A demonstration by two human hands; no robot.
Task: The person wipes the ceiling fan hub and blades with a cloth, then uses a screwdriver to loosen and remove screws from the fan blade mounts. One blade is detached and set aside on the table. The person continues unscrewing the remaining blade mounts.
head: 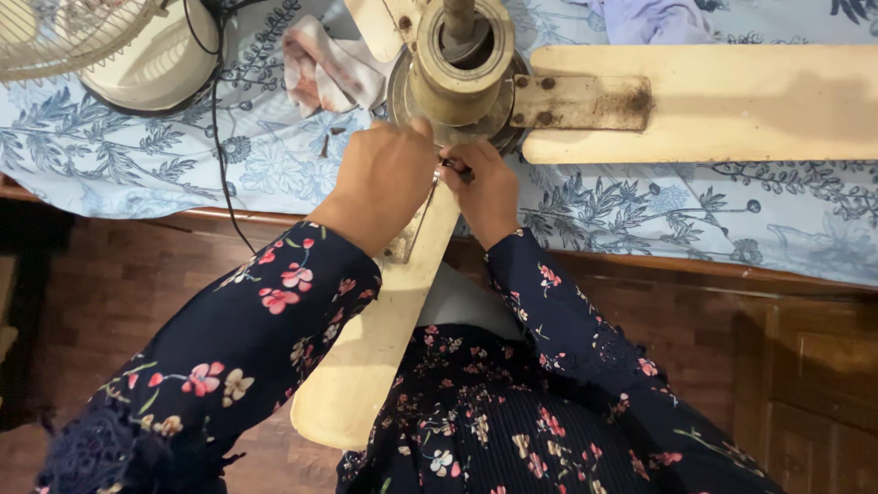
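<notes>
A ceiling fan lies on a bed covered with a blue floral sheet (640, 210). Its brass-coloured motor hub (462, 69) is at top centre. One cream blade (713, 101) reaches right, held by a rusty bracket (581, 101). Another cream blade (375, 338) runs down toward my lap. My left hand (384, 178) rests on the near blade's root beside the hub. My right hand (485, 187) pinches a thin metal tool (430, 197) at that same joint. The tool's tip is hidden between my fingers.
A table fan (110, 46) with a wire guard and round white base stands at top left; its black cord (219, 137) trails over the bed's edge. A crumpled stained rag (329, 73) lies left of the hub. A wooden bed frame (786, 320) runs below.
</notes>
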